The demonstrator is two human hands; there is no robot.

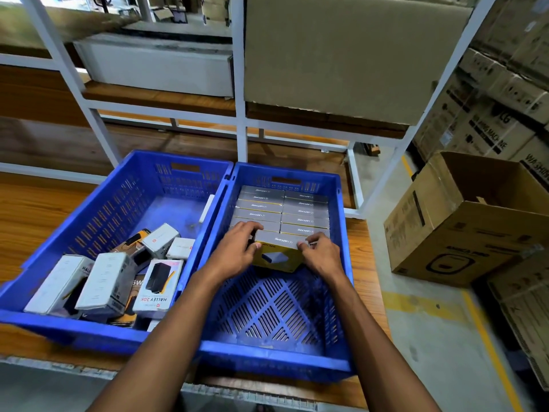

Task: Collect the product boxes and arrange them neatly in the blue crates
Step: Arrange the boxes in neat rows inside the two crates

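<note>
While both hands hold it, a small grey and yellow cardboard box (277, 252) with a picture on its yellow front sits in the right blue plastic crate (341, 295), touching the near end of two neat rows of grey boxes (282, 211). The left hand (237, 251) grips its left end, and the right hand (322, 257) pinches its right end. To the left, another blue crate (98, 212) holds jumbled white boxes (110, 281).
</note>
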